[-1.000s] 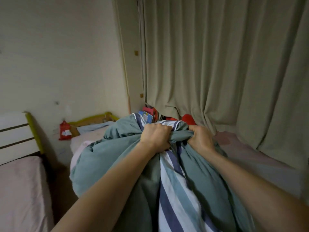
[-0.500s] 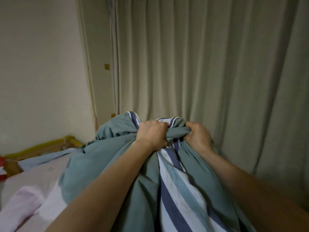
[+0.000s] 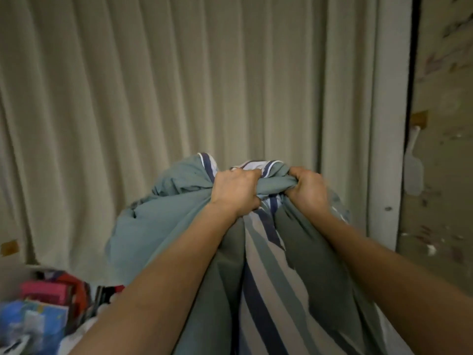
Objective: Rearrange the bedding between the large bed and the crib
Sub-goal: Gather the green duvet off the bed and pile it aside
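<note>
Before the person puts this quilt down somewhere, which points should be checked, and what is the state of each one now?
1. Left hand grips the quilt: ok.
2. Right hand grips it too: ok.
3. Quilt lifted and gathered in front of the curtain: ok.
4. Bed or crib in view to aim at: not ok, neither is visible.
5. Lower end of the quilt free from the clutter at lower left: cannot tell.
</note>
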